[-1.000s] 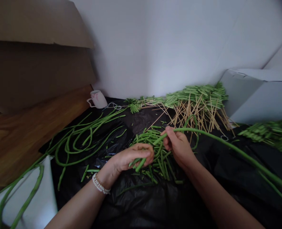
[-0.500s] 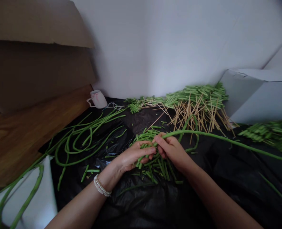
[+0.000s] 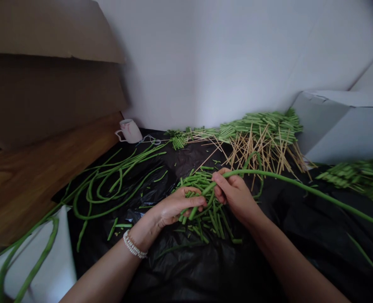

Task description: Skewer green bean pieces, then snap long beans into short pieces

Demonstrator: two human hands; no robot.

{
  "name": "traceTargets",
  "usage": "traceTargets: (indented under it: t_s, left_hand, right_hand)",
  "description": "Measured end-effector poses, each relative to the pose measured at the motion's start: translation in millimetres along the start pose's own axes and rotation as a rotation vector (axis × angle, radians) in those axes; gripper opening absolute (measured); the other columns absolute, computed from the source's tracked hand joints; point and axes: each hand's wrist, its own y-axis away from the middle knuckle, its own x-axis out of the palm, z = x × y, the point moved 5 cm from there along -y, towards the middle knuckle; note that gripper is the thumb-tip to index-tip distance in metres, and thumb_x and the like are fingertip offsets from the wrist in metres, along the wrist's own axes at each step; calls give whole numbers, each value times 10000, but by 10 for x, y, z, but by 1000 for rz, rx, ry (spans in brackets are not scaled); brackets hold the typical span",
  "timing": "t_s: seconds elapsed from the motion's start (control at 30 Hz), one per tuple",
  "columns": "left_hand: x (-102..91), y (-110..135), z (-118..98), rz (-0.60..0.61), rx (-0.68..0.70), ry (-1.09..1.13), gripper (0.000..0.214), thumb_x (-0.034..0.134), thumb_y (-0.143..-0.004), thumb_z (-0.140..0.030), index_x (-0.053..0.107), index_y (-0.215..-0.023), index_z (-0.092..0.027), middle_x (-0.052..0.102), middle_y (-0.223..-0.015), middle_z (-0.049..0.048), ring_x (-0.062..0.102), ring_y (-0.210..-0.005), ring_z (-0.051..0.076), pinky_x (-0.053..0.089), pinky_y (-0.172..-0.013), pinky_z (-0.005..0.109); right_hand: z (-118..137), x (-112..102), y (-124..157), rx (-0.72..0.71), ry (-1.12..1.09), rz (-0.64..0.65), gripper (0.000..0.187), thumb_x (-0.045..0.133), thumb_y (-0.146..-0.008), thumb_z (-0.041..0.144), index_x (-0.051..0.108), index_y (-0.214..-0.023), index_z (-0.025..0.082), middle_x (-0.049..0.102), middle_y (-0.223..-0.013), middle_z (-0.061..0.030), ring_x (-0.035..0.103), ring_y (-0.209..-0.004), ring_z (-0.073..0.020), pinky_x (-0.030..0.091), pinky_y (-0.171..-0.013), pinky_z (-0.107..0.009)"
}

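Observation:
My left hand (image 3: 181, 204), with a beaded bracelet (image 3: 135, 245) at the wrist, is closed around several short cut bean pieces and the near end of a long green bean. My right hand (image 3: 232, 191) pinches that long bean (image 3: 287, 179) a little farther along, and it arcs away to the right edge. Below and behind both hands lies a pile of short bean pieces (image 3: 216, 221). More whole long beans (image 3: 110, 189) lie in loose curves to the left.
Black plastic sheeting (image 3: 180, 273) covers the work surface. Bean pieces on wooden skewers (image 3: 258, 128) are heaped against the wall, with more skewered beans (image 3: 359, 176) at right. A white mug (image 3: 130, 131) stands at back left, below a cardboard box (image 3: 50, 88). A white box (image 3: 347, 126) stands at right.
My right hand has slid right along the long bean, away from my left hand, so a longer stretch shows between them. My left hand has hardly moved.

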Motion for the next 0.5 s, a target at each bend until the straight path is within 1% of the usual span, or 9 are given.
traceTargets:
  t_s: [0.1,0.23,0.3,0.4,0.5]
  left_hand:
    - [-29,-22,-11,-82,48,42,328,807,-687,-396,629,-710,-121,591,-606,-10,387,-412,22,217,-361,147]
    - [-67,-55,-24,-139,148,267,309,812,-691,-346,609,-711,-115,573,-610,-23,363,-401,-1,241,-367,118]
    - [-77,-74,-25,-141,190,371,301,814,-692,-322,600,-707,-111,562,-616,-31,346,-391,-12,263,-367,107]
    - [-83,-96,-19,-143,228,495,289,818,-689,-275,582,-701,-110,557,-632,-37,340,-390,-22,287,-362,90]
    - [-75,-106,-6,-145,230,580,294,830,-679,-258,581,-716,-107,558,-636,-40,372,-400,-22,318,-361,72]
  right_hand:
    - [34,-21,-11,-32,60,-26,317,634,-838,477,491,-751,208,505,-483,85,427,-378,-62,311,-373,-172]
    - [89,5,12,-129,106,-22,254,652,-833,418,518,-764,214,572,-561,62,466,-414,-75,350,-393,-188]
    - [114,41,56,-198,183,-32,205,658,-834,381,545,-783,217,609,-618,45,508,-450,-88,391,-420,-203]
    - [151,109,147,-321,374,-94,125,646,-850,330,597,-820,220,640,-662,26,582,-526,-115,456,-491,-226]
    - [189,204,237,-506,535,-131,37,616,-870,254,622,-860,218,689,-739,1,654,-644,-137,511,-609,-243]
